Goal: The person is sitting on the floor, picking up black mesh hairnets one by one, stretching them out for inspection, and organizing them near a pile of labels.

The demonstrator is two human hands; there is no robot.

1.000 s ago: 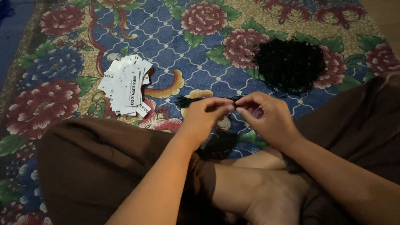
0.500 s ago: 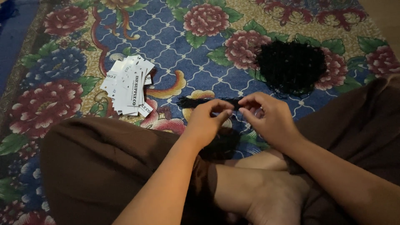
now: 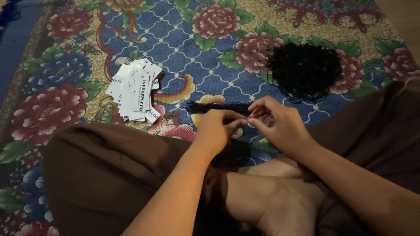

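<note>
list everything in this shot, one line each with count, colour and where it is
carpet: one, blue with red flowers, covering the floor
paper tags: a loose stack, white with dark print, on the carpet at left
string pile: one, black, on the carpet at upper right
string bundle: one, black, lying just beyond the hands
trousers: brown, over the crossed legs
bare foot: one, bottom centre
left hand: pinching a strand
right hand: pinching the same strand

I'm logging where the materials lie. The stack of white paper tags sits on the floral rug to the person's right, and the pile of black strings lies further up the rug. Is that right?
Not quite. The head view shows the stack of white paper tags on the floral rug to the person's left, not right. The pile of black strings does lie further up the rug.
</note>
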